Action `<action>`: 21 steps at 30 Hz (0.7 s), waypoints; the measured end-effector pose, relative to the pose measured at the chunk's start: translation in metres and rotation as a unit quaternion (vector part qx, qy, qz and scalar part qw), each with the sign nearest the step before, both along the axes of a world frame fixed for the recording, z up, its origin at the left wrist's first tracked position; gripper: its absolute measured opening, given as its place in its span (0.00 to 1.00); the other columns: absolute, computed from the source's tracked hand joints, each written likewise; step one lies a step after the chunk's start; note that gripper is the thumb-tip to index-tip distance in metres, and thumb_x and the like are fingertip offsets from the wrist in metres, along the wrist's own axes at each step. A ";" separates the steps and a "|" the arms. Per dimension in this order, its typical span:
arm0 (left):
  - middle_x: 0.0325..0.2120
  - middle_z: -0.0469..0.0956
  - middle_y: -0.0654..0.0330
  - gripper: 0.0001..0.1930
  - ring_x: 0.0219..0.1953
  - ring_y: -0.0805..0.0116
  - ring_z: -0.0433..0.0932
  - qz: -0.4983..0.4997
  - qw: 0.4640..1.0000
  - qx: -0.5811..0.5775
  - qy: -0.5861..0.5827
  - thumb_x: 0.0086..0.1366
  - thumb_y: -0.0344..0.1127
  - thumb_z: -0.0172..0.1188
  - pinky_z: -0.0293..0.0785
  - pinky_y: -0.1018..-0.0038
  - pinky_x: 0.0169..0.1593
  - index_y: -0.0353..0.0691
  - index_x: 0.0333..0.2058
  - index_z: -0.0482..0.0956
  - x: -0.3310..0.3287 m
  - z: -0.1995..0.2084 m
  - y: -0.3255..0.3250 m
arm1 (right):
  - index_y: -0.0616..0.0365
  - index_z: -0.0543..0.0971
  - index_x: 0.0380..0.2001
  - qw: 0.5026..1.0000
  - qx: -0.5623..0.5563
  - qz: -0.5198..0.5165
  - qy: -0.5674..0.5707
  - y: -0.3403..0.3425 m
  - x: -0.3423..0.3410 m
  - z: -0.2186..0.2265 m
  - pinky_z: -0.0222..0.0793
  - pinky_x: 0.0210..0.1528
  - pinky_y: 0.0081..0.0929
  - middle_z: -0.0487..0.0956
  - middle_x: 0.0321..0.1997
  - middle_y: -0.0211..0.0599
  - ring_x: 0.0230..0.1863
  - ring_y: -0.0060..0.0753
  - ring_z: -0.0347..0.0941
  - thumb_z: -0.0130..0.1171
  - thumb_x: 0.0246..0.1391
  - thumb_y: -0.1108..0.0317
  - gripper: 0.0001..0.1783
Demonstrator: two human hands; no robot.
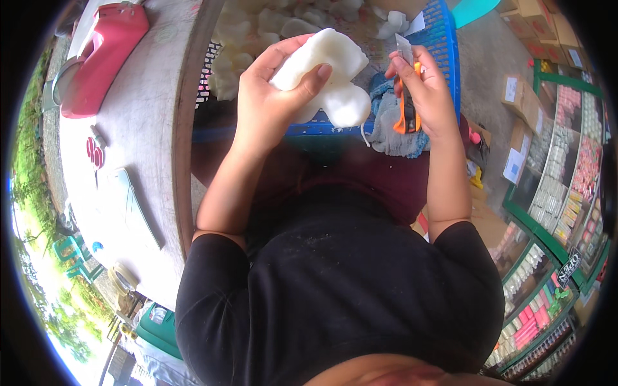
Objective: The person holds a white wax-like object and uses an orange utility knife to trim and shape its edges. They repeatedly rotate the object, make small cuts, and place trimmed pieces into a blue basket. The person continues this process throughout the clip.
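Observation:
My left hand (273, 90) is closed round a lumpy white wax piece (344, 55), thumb pressed across its face. Rounded lobes bulge at its lower end, where a thin white string like a wick hangs down; it looks like a shaped candle. A little to the right, my right hand (428, 90) grips an orange and black utility knife (408, 112) with its blade pointing up. The blade is apart from the wax. Beneath both hands stands a blue plastic crate (450, 58) holding several similar white pieces (277, 22).
A blue-grey rag (396, 132) hangs over the crate's near edge. On the table (151, 128) at left lie a red tape dispenser (106, 58), small red-handled scissors (95, 151) and a phone (132, 206). Shelves of candles (560, 161) and cardboard boxes (521, 103) stand at right.

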State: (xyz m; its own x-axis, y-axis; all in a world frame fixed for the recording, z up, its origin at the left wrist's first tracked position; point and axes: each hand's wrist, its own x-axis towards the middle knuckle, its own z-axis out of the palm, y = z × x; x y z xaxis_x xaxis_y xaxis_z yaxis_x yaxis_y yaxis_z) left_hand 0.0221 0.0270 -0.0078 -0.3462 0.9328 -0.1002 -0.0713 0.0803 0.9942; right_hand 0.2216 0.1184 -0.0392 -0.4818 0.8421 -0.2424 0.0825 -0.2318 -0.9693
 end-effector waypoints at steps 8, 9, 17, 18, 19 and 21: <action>0.37 0.76 0.60 0.24 0.39 0.72 0.75 -0.019 0.986 -0.008 -0.164 0.51 0.37 0.67 0.71 0.76 0.44 0.33 0.45 0.73 0.006 0.011 -0.009 | 0.65 0.74 0.26 0.953 0.250 0.148 0.092 -0.021 0.001 -0.002 0.58 0.24 0.21 0.71 0.22 0.35 0.22 0.24 0.64 0.31 0.63 0.49 0.31; 0.37 0.76 0.60 0.24 0.39 0.72 0.75 -0.022 0.980 -0.004 -0.197 0.51 0.37 0.67 0.71 0.76 0.44 0.33 0.46 0.73 0.007 0.012 -0.009 | 0.65 0.74 0.24 0.950 0.258 0.151 0.093 -0.025 0.000 0.000 0.58 0.23 0.21 0.71 0.20 0.35 0.20 0.24 0.64 0.31 0.63 0.49 0.31; 0.38 0.76 0.60 0.24 0.39 0.73 0.74 -0.072 0.973 0.027 -0.220 0.51 0.37 0.66 0.70 0.76 0.44 0.33 0.45 0.73 0.010 0.017 -0.014 | 0.64 0.74 0.22 0.942 0.264 0.148 0.144 -0.035 -0.011 -0.005 0.61 0.22 0.22 0.72 0.18 0.35 0.18 0.28 0.68 0.33 0.63 0.53 0.29; 0.38 0.76 0.60 0.24 0.39 0.73 0.74 -0.077 0.973 0.026 -0.218 0.51 0.36 0.66 0.70 0.76 0.44 0.34 0.45 0.73 0.011 0.018 -0.015 | 0.64 0.74 0.22 0.945 0.255 0.140 0.151 -0.038 -0.012 -0.002 0.61 0.22 0.22 0.72 0.18 0.36 0.18 0.29 0.68 0.33 0.63 0.54 0.28; 0.37 0.76 0.61 0.23 0.39 0.73 0.74 -0.085 0.971 0.017 -0.221 0.51 0.36 0.66 0.70 0.76 0.44 0.34 0.45 0.73 0.011 0.019 -0.017 | 0.64 0.74 0.22 0.946 0.251 0.143 0.150 -0.038 -0.012 0.000 0.62 0.22 0.23 0.73 0.18 0.36 0.18 0.29 0.69 0.33 0.62 0.55 0.27; 0.37 0.76 0.61 0.23 0.39 0.74 0.74 -0.100 0.969 0.003 -0.226 0.51 0.36 0.65 0.70 0.76 0.45 0.34 0.45 0.73 0.011 0.021 -0.019 | 0.64 0.74 0.22 0.949 0.231 0.162 0.138 -0.042 -0.008 0.005 0.64 0.23 0.23 0.74 0.18 0.37 0.19 0.31 0.70 0.34 0.62 0.57 0.26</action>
State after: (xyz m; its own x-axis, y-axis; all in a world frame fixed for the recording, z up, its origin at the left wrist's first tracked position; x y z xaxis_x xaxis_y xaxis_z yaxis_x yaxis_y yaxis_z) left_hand 0.0334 0.0080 0.0131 -0.0801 0.9778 -0.1937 -0.4825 0.1320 0.8659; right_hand 0.2137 0.0762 -0.0338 -0.7253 0.6242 0.2904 -0.1951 0.2181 -0.9562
